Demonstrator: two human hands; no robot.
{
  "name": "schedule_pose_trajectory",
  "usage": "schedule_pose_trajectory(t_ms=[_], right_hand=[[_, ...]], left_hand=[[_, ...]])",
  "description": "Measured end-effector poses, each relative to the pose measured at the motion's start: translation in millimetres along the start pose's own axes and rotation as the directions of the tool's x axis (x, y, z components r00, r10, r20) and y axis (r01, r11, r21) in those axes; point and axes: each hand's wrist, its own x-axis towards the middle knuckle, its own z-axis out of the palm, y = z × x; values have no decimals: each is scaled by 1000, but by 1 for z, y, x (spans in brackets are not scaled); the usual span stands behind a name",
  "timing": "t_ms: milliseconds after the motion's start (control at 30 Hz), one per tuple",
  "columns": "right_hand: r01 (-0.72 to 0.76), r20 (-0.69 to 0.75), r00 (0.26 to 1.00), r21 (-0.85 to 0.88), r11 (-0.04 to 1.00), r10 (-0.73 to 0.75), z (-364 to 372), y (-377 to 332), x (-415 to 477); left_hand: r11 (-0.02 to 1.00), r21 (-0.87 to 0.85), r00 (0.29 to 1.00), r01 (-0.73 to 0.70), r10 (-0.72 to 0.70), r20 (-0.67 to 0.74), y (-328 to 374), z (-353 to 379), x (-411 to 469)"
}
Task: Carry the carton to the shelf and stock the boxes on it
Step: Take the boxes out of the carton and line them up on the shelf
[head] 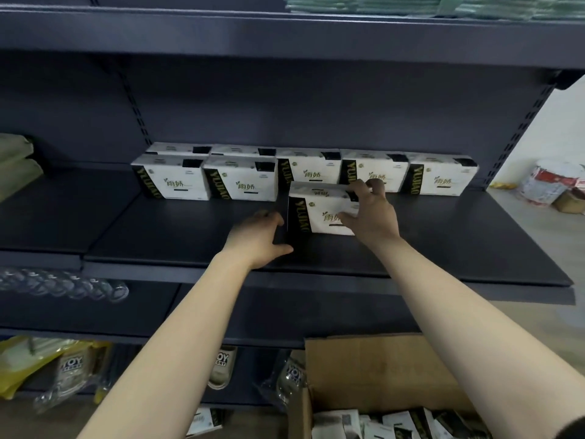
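Observation:
A white and black box [319, 208] stands upright on the dark shelf [196, 236], in front of a row of several like boxes [240, 182] at the back. My right hand [368, 210] grips this box from the right, fingers over its top corner and thumb on its front. My left hand [259, 237] touches the box's black left side, fingers relaxed. The brown carton [380, 372] sits open at the bottom right, with more boxes inside it.
Green packs [443, 6] lie on the shelf above. Olive packs [15, 163] sit at the far left. The lower shelves hold clear cups [63, 285] and bagged slippers [72, 365]. A paint bucket [550, 182] stands on the floor at the right.

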Motion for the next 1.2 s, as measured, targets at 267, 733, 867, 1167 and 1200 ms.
schedule_pose_trajectory(t_ms=[267,733,867,1167,1200], right_hand=[[-46,-22,999,17,999,46,31,-15,55],[31,-12,999,-36,999,-31,51,-14,97],[22,-37,999,18,1000,-21,52,-13,90],[-2,-76,997,186,983,17,40,10,35],[15,-81,997,205,979,2,36,13,29]], left_hand=[[999,-27,999,-31,30,-36,-23,5,30],[995,-53,994,-84,80,-75,-35,11,59],[995,-63,995,-73,68,-67,-32,11,56],[995,-63,997,-74,72,-35,-1,14,35],[995,-61,997,-77,75,-30,5,16,32]])
